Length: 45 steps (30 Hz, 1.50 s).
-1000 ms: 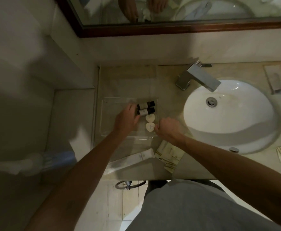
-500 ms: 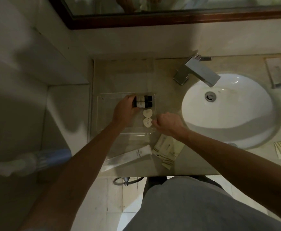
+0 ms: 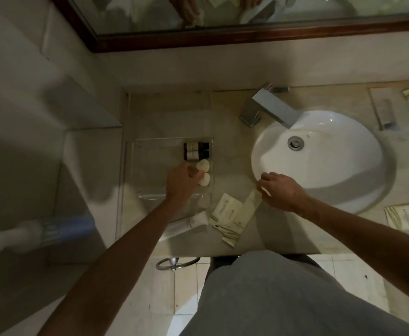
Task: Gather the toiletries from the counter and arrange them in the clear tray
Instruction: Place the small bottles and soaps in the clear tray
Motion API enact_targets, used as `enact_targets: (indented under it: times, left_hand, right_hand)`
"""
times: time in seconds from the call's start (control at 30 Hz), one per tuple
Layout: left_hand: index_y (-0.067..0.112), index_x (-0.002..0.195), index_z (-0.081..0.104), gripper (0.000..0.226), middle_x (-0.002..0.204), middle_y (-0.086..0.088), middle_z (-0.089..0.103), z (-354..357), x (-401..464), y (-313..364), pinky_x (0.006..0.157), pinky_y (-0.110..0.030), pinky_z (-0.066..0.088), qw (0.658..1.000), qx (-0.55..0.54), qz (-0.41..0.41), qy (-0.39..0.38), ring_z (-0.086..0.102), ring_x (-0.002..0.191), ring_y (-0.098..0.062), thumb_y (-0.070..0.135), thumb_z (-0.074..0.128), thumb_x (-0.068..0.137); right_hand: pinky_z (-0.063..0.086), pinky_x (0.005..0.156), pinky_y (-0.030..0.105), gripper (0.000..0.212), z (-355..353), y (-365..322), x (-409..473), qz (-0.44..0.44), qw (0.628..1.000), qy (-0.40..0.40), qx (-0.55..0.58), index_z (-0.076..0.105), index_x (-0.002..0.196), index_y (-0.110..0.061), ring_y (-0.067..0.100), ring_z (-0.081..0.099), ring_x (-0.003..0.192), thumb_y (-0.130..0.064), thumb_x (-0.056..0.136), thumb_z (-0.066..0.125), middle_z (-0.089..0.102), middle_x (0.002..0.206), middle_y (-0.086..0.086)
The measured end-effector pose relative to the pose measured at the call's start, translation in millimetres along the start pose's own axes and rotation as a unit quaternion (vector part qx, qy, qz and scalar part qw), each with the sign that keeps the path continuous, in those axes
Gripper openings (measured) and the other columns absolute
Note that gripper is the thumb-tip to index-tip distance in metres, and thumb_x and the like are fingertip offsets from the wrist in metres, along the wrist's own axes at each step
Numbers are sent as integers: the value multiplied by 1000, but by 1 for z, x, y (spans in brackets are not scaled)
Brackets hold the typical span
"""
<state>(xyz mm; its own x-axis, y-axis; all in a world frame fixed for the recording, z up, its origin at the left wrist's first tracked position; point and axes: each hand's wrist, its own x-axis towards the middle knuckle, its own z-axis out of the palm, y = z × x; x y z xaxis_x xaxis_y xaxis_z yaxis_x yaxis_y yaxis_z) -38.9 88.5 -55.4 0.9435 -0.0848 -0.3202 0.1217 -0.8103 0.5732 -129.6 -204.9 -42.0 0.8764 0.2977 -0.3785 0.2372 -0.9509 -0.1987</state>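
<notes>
Clear tray (image 3: 135, 166), two dark bottles (image 3: 196, 150), two pale soaps (image 3: 203, 172)

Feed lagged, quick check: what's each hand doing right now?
Left hand: fingers curled onto the lower round soap in the clear tray.
Right hand: pinching the long cream sachet on the counter.

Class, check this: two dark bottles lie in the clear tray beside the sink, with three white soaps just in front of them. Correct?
Not quite. The head view shows two white soaps, not three, in front of the dark bottles in the clear tray beside the sink.
</notes>
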Motion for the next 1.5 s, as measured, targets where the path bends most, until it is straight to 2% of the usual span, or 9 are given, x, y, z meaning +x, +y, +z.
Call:
enact_targets:
  times: [0.1,0.37,0.6,0.73,0.9,1.03,1.2,1.3,1.5]
  left_hand:
    - [20,79,67,25,68,8,60,1,9,9,51,-17,32,999,32,-5,-5,63,68,-15,42,62,89]
    - [10,98,73,15,87,-1,70,9,6,18,64,-11,43,993,-93,-65,39,63,78,-12,19,68,88]
    - [17,91,75,16,81,3,73,16,8,8,77,-31,58,974,-195,-114,30,69,75,-9,25,78,77]
    - [16,82,70,21,77,5,69,16,5,17,62,-25,54,982,-166,-88,29,65,68,-8,31,81,73]
    - [19,90,60,27,85,6,65,10,5,23,59,-20,46,966,-221,-132,31,61,74,-8,30,80,76]
    - [22,82,56,21,78,7,62,6,9,20,61,-31,51,982,-161,-74,63,59,71,-11,28,75,76]
    - [23,92,64,16,88,8,65,-3,16,8,65,-21,51,988,-151,0,19,62,79,-7,32,71,80]
    - [21,105,69,19,102,5,64,-10,22,-6,78,-27,53,993,-103,51,9,60,89,-8,20,65,87]
    - [16,110,70,20,108,0,64,-12,31,-15,77,-26,51,984,2,178,-32,60,90,-13,21,65,90]
  right_hand:
    - [50,71,29,18,-2,-4,-2,-7,1000,4,23,66,105,-20,17,57,87,-31,91,62,60,102,-1]
    - [42,73,27,18,-8,-16,5,-33,995,61,73,67,106,-19,21,59,93,-21,90,60,64,109,0]
    - [45,71,30,17,-23,-63,40,20,977,151,147,67,104,-18,21,61,88,-16,88,61,66,100,2]
    - [50,73,31,14,-31,-93,62,66,965,184,177,66,102,-20,16,59,85,-21,90,61,65,98,-2]
    - [52,72,32,13,-32,-113,76,92,961,185,183,65,100,-23,13,56,82,-29,90,59,62,94,-4]
    - [53,74,33,13,-35,-117,79,118,955,195,187,66,101,-22,13,57,86,-25,89,60,64,98,-2]
    - [51,73,28,14,-37,-111,73,134,950,205,193,68,102,-20,13,59,86,-22,89,63,65,99,-2]
    - [49,70,29,14,-31,-100,61,145,946,211,199,68,102,-18,15,60,86,-20,90,62,66,99,-1]
    - [40,69,31,17,-16,-68,24,158,960,155,172,67,102,-16,25,58,89,-19,86,62,62,98,2]
